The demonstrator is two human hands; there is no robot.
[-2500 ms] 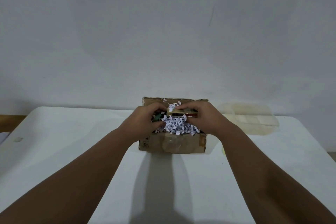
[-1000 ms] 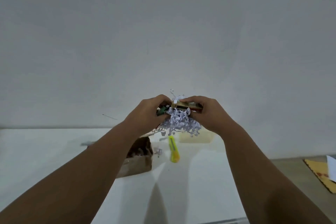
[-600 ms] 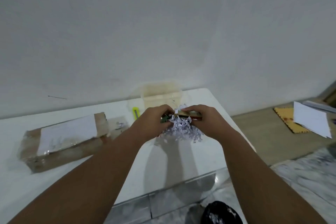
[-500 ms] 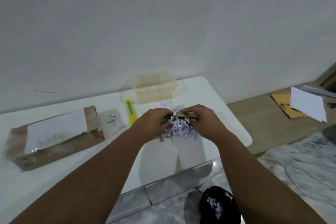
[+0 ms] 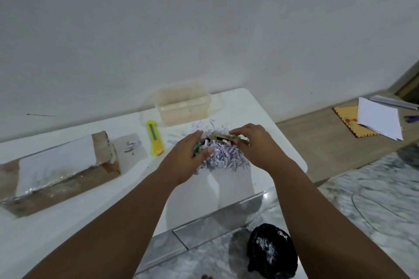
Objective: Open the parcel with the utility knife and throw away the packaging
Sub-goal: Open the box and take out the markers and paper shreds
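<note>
Scooping up the shredded paper (image 5: pixel 223 161)
Black bag (image 5: pixel 271 253) sits on the floor, nearer than the knife (image 5: pixel 154 139). Right of the knife, left hand (image 5: pixel 186 161) cups the shreds and right hand (image 5: pixel 258 149) pinches a cardboard piece (image 5: pixel 223 136). Light and loose, so probably best scooped from underneath. Left of the knife, the parcel (image 5: pixel 56 163) lies long axis left-to-right, open end toward it.

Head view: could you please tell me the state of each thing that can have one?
Parcel: flap open, lying on the table.
Utility knife: lying on the table, unheld; blade cannot be made out.
Shredded paper: heaped on the table, gripped by the left hand.
Small brown box: held by the right hand atop the shreds.
Black bag: open on the floor, shreds inside.
</note>
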